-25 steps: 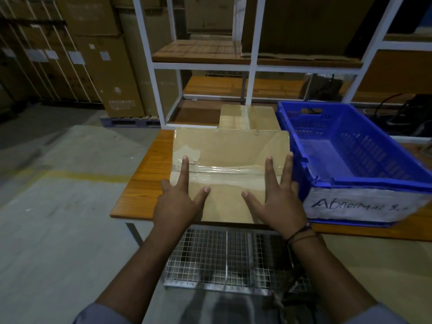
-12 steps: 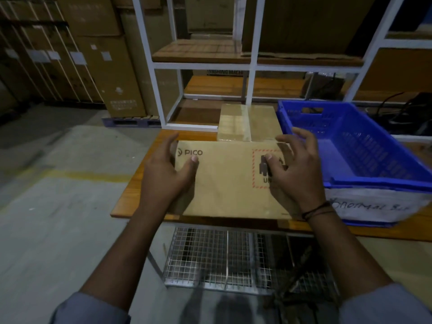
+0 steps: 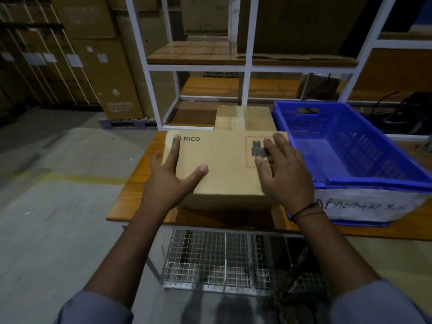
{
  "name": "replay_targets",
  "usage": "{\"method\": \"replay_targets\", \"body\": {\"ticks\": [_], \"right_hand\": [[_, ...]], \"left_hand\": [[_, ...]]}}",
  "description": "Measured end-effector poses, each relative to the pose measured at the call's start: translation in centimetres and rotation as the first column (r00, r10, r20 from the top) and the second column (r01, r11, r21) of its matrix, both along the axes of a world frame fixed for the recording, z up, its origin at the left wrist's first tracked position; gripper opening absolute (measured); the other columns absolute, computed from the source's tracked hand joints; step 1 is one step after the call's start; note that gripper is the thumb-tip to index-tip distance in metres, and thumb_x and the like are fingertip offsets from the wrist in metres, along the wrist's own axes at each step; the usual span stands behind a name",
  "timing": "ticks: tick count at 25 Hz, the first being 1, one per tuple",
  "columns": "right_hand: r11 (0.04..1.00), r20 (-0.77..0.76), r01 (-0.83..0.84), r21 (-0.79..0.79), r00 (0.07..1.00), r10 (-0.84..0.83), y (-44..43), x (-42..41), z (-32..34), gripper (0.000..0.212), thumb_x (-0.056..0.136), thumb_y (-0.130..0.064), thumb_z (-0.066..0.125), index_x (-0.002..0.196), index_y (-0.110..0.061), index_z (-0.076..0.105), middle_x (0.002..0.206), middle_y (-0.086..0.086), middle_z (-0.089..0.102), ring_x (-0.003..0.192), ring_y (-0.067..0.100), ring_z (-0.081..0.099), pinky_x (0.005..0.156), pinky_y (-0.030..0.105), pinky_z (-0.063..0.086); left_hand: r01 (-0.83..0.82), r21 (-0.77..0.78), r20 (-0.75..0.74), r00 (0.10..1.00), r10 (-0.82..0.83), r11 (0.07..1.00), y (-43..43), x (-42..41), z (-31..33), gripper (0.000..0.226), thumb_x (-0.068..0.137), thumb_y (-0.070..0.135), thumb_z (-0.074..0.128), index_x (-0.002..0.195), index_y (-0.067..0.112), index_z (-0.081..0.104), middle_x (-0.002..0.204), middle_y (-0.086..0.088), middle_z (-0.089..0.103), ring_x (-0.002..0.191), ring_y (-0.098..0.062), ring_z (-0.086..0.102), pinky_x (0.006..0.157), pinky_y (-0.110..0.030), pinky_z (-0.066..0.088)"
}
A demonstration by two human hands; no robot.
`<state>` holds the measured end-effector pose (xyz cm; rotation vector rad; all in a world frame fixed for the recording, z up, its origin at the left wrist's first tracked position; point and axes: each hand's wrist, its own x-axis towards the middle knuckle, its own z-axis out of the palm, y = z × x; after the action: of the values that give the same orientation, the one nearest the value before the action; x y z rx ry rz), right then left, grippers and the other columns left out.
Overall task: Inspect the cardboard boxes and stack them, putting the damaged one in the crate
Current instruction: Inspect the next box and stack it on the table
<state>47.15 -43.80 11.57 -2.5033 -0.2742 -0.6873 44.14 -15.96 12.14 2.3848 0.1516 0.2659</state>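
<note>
A brown cardboard box point(image 3: 224, 164) printed "PICO" with a red dashed label lies on the wooden table point(image 3: 138, 195), near its front edge. My left hand point(image 3: 173, 174) rests on the box's left part with fingers spread and straight. My right hand point(image 3: 285, 169) lies over the right part, fingers spread across the label. Behind it sits a second taped cardboard box point(image 3: 244, 118). A blue plastic crate point(image 3: 350, 148) with a white label reading "Abnormal" stands right of the boxes; nothing lies inside it.
A white metal shelf frame point(image 3: 245, 66) with wooden boards rises behind the table. A wire mesh rack point(image 3: 224, 260) sits under the table. Stacks of large cartons point(image 3: 88, 54) stand on a pallet at the left. Concrete floor spreads to the left.
The box has been turned over from its taped side to the printed "PICO" face. Both hands went from gripping its sides to lying spread on top, and the box sits flat.
</note>
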Motion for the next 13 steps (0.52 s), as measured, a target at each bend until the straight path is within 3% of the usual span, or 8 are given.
{"method": "replay_targets", "body": {"ticks": [2,4,6,8,11,13], "right_hand": [[0.999,-0.136,-0.04,-0.032,0.99,0.035,-0.4,-0.5,-0.1,0.076,0.096,-0.067,0.038,0.163,-0.033,0.025,0.173,-0.011,0.009,0.147,0.031,0.036,0.11,0.054,0.041],[0.989,-0.257,-0.092,-0.116,0.965,0.06,-0.9,-1.0,0.4,0.098,0.085,-0.085,0.033,0.165,-0.037,0.001,0.17,-0.019,-0.017,0.152,0.033,0.028,0.112,0.057,0.039],[0.969,-0.355,-0.15,-0.197,0.932,0.072,-1.6,-1.3,1.1,0.122,0.069,-0.101,0.036,0.162,-0.04,-0.014,0.162,-0.023,-0.035,0.152,0.039,0.022,0.11,0.061,0.039],[0.946,-0.42,-0.213,-0.245,0.903,0.094,-2.4,-1.3,1.6,0.136,0.06,-0.104,0.047,0.16,-0.041,-0.02,0.157,-0.023,-0.044,0.152,0.042,0.021,0.108,0.064,0.04],[0.929,-0.441,-0.27,-0.252,0.887,0.138,-3.0,-1.2,2.1,0.136,0.061,-0.093,0.062,0.163,-0.038,-0.009,0.165,-0.016,-0.035,0.154,0.036,0.019,0.111,0.061,0.039],[0.958,-0.366,-0.218,-0.187,0.92,0.138,-3.3,-1.3,2.6,0.113,0.071,-0.084,0.062,0.163,-0.03,0.024,0.173,-0.001,0.005,0.152,0.03,0.027,0.114,0.054,0.038]], "left_hand": [[0.034,-0.021,-0.045,0.998,-0.035,0.999,0.5,-0.6,0.1,0.108,0.072,0.086,0.064,0.151,0.068,-0.005,0.169,-0.007,0.005,0.15,-0.036,0.03,0.112,-0.048,0.04],[0.079,-0.001,-0.092,0.993,-0.078,0.997,0.9,-1.0,0.4,0.122,0.064,0.083,0.073,0.151,0.067,-0.011,0.167,-0.007,0.004,0.151,-0.036,0.027,0.114,-0.049,0.038],[0.132,0.04,-0.165,0.979,-0.124,0.99,1.6,-0.9,0.8,0.137,0.054,0.081,0.078,0.149,0.067,-0.019,0.166,-0.007,0.008,0.15,-0.036,0.027,0.114,-0.05,0.039],[0.186,0.094,-0.188,0.968,-0.166,0.978,1.8,-0.9,1.1,0.145,0.045,0.087,0.077,0.148,0.066,-0.022,0.166,-0.008,0.013,0.148,-0.036,0.03,0.112,-0.051,0.041],[0.174,0.162,-0.119,0.981,-0.156,0.971,1.1,-1.6,1.5,0.144,0.047,0.082,0.079,0.16,0.052,-0.005,0.162,-0.008,0.034,0.142,-0.032,0.041,0.107,-0.047,0.046],[0.046,0.127,0.008,0.999,-0.047,0.991,0.5,-2.3,1.8,0.116,0.06,0.066,0.085,0.16,0.039,0.032,0.152,-0.006,0.052,0.133,-0.028,0.052,0.101,-0.045,0.051]]}}
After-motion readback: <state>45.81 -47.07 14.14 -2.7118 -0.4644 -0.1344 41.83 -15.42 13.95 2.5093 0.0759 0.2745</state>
